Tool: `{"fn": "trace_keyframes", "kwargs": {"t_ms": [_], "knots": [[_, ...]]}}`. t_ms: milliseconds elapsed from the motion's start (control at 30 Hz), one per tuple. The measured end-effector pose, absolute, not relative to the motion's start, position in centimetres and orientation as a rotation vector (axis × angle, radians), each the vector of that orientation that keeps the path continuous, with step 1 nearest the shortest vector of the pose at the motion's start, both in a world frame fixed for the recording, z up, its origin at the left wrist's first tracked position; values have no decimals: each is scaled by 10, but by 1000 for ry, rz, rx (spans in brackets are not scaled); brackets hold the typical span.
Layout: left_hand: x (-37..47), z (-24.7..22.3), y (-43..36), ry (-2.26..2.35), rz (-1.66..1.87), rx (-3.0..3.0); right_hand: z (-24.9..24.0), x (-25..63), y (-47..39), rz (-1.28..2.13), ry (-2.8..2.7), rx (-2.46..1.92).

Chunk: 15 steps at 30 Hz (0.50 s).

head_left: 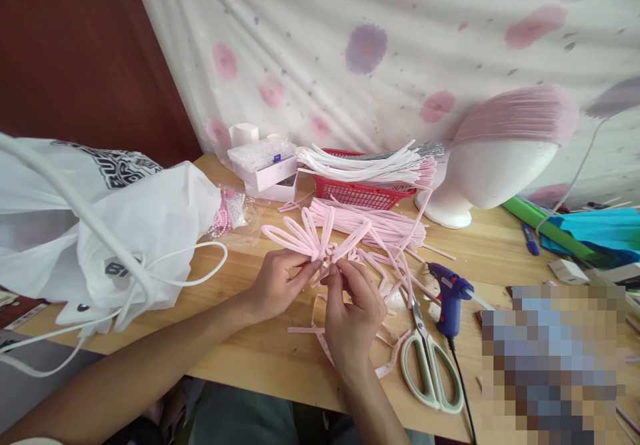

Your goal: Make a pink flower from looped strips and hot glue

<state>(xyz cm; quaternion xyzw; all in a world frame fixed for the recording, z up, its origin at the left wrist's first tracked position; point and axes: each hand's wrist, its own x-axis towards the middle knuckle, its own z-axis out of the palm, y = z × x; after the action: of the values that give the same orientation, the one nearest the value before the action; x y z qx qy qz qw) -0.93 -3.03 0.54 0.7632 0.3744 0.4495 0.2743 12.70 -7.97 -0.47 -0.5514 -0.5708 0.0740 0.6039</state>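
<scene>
Several loops of fuzzy pink pipe cleaner fan out like petals from the fingertips of my left hand, which pinches them at their base. My right hand pinches a smaller looped pink pipe cleaner close beside it. The two pieces come nearly together between my fingertips; whether they are joined I cannot tell. Just behind lies a thick bundle of straight pink pipe cleaners, with some bent strands trailing toward me. Scissors with pale green handles rest to the right of my right hand.
A blue glue gun with a black cord lies beside the scissors. Behind are a red basket of white pipe cleaners, plastic boxes and a white foam head. On the left, a white bag and a white cable crowd the table.
</scene>
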Motion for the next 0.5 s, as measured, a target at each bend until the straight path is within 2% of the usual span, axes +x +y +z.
{"fn": "trace_keyframes", "kwargs": {"t_ms": [267,367,500], "knots": [[-10,8,-26,976,1153,1644,16,148,-90,622,-1029,-1259],[-10,13,-25,940,1146,1543,8,161,-94,621,-1066,-1360],[-9,15,-26,895,1154,1489,-10,173,-96,399,-1277,-1565]]}}
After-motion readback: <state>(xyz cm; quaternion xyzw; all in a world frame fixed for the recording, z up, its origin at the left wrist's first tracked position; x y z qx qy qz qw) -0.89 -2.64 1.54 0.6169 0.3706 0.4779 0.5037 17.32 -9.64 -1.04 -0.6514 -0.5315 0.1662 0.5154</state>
